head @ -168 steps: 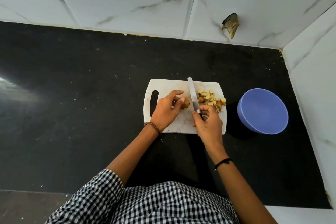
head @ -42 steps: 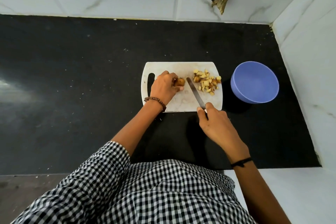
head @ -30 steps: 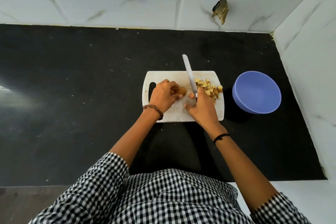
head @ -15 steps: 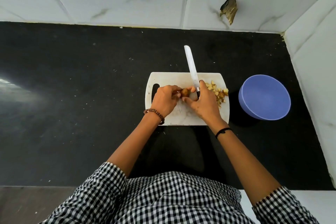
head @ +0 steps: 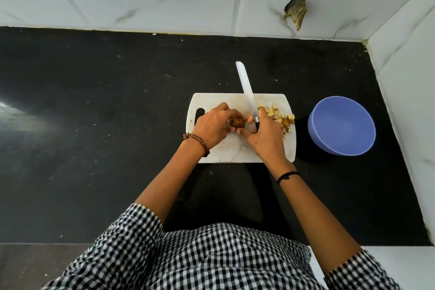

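Two grips now meet at the middle of the white cutting board (head: pixel 235 153), just right of the frame's centre. About a second and a half ago the right grip (head: pixel 264 135) sat back at the board's lower edge with the knife (head: pixel 246 89) lying flat across the board. Now it is up beside the left one, and the blade points toward the top of the frame, its tip past the board's upper edge over the black counter (head: pixel 94 125).

The left grip (head: pixel 215 126) is curled around a small brown chunk (head: pixel 237 122) and holds it over the board. The right grip is wrapped round the knife's dark handle, while its thumb and a lower finger reach to the chunk's right side. Chopped pieces (head: pixel 281 119) lie at the board's right end, and a blue bowl (head: pixel 341 125) stands on the counter further right.
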